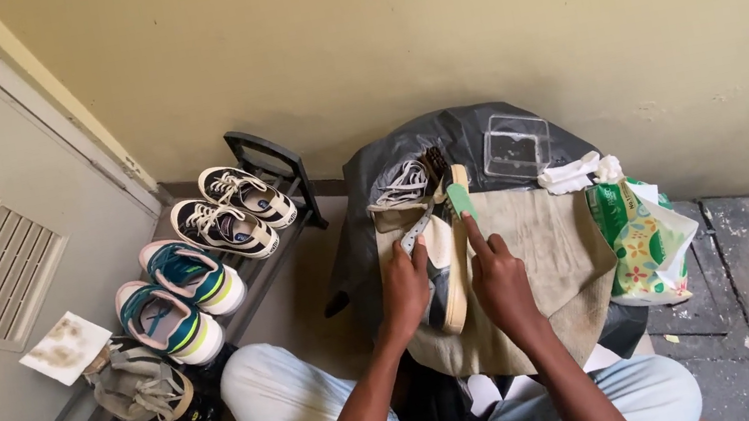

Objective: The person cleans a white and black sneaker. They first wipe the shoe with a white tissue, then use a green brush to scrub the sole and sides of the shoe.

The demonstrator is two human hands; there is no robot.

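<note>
A white and dark sneaker [443, 265] lies on its side on a beige cloth [555, 256] spread over a low table draped in a black plastic bag [458, 131]. My left hand [405, 287] grips the sneaker's upper from the left. In my right hand [500, 279] is a small green eraser-like block [461, 200], with the index finger stretched along it, and the block presses against the sneaker's pale sole edge. A pile of white laces [400, 183] and a dark brush [435, 166] lie just beyond the shoe.
A clear plastic box [516, 146], crumpled white tissues [576, 172] and a green patterned wipe pack [641, 242] sit to the right. A black shoe rack [269, 157] at the left holds several sneakers, teal ones [181, 294] included. A wall stands behind; my knees [286, 408] are below.
</note>
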